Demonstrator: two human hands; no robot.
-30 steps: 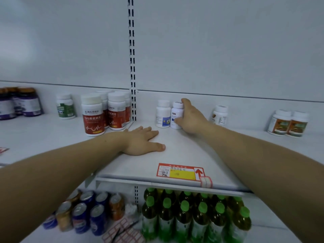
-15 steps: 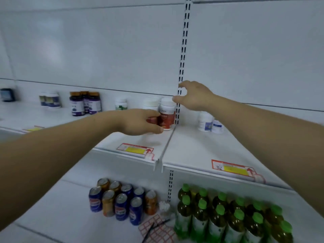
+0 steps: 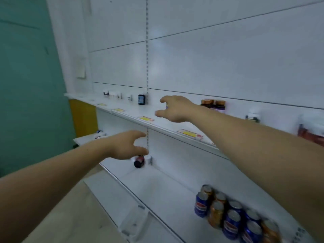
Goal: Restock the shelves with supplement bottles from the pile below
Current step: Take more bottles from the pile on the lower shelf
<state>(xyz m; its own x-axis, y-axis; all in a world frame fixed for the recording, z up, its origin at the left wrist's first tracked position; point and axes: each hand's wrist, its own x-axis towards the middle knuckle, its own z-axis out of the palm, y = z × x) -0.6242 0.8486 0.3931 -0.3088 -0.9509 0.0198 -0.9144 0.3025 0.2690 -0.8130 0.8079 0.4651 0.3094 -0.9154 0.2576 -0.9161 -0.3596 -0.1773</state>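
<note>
Left hand (image 3: 125,145) is out over the lower white metal shelf (image 3: 157,186), fingers spread and loosely curved, gripping nothing. Just below and beyond its fingertips sits a dark brown supplement bottle with a black cap (image 3: 139,161), apparently tipped on its side, cap end towards the camera; a white item (image 3: 148,159) touches its right side. Left is clearly the nearer hand, reaching down and forward.

Right hand (image 3: 175,109) hovers above the upper white shelf (image 3: 164,126), thumb and fingers apart; something small and purplish shows between them (too blurred to say whether it's pinched). Two amber-capped dark bottles (image 3: 213,104) stand beyond that wrist. Motion blur smears labels; the main pile isn't identifiable.
</note>
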